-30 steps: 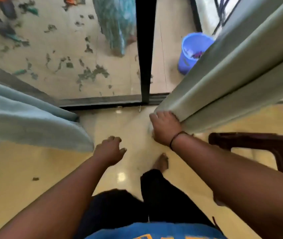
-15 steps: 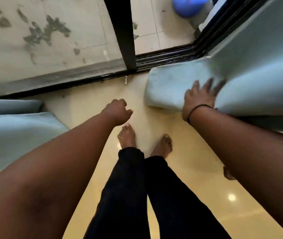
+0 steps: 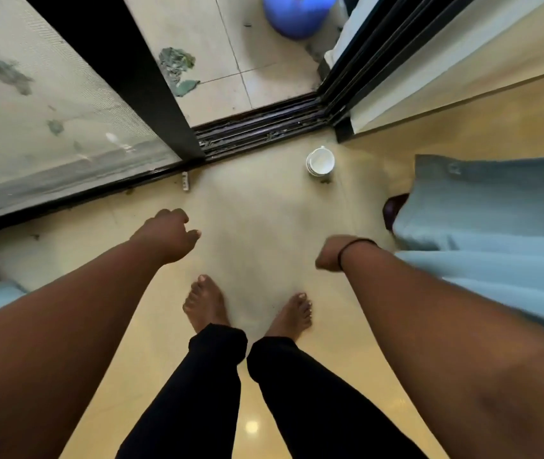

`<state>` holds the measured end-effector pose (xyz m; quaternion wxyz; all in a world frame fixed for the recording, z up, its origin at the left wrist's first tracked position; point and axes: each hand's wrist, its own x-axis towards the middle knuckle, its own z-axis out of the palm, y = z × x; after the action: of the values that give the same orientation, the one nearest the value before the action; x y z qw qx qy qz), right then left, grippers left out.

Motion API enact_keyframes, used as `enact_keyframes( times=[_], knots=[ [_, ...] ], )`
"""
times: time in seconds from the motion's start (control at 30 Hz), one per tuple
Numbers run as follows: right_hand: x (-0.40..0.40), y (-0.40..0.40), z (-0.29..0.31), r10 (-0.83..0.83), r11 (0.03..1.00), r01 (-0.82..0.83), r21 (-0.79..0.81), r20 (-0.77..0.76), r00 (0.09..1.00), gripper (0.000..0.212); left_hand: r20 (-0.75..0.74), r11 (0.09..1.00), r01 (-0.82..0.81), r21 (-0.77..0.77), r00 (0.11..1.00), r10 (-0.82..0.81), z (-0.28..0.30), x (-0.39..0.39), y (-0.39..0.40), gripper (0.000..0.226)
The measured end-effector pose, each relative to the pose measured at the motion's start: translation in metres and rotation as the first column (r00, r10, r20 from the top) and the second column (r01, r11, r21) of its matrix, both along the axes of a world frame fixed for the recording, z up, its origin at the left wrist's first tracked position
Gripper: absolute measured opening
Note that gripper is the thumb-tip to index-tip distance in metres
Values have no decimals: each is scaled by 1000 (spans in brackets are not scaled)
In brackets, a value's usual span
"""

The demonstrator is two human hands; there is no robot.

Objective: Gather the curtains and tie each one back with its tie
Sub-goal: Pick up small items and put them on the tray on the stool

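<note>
Hands [image 3: 171, 235] [image 3: 328, 255] hanging loosely curled, gripping nothing; right curtain [image 3: 496, 226] bunching beside right one, awaiting gathering.

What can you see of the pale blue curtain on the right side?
The pale blue curtain on the person's right looks like a thick, smooth woven fabric falling in broad soft folds. Its lower hem hangs near the glossy beige floor, partly covering a dark maroon object. A small stitched tab or loop shows near its upper edge. No tie is visible around it. The right hand hangs beside it, fingers curled, not gripping the fabric; the forearm overlaps it in view.
</note>
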<state>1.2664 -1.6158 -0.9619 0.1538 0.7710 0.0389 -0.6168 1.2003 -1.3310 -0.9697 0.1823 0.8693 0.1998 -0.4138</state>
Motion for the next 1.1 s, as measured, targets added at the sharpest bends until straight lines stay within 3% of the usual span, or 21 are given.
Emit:
enact_keyframes(
  times=[0.13, 0.27, 0.43, 0.6, 0.8, 0.97, 1.1],
  knots=[
    [58, 24, -21, 11, 983, -84, 166, 397, 918, 39, 18, 998, -37, 56, 999, 36, -37, 18, 12, 52],
    [94, 14, -70, -81, 979, -23, 202, 494, 866, 50, 27, 983, -150, 103, 989, 148, -84, 35, 14, 54],
    [118, -5, -121, -192, 963, 55, 264, 528, 827, 71, 30, 966, -200, 165, 980, 198, -141, 41, 10, 60],
    [123, -20, -162, -311, 924, 116, 365, 539, 783, 85, 174, 941, -308, 139, 943, 283, -181, 55, -3, 64],
    [136, -22, -187, -434, 867, 133, 481, 596, 676, 58, 255, 906, -377, 192, 911, 325, -222, 85, 9, 50],
    [103, -14, -169, -415, 877, 167, 450, 535, 736, 50, 263, 882, -452, 136, 875, 408, -216, 77, -1, 46],
    [31, -1, -139, -452, 848, 218, 483, 446, 773, 50, 134, 937, -341, 80, 935, 329, -187, 40, -15, 31]
  ],
)
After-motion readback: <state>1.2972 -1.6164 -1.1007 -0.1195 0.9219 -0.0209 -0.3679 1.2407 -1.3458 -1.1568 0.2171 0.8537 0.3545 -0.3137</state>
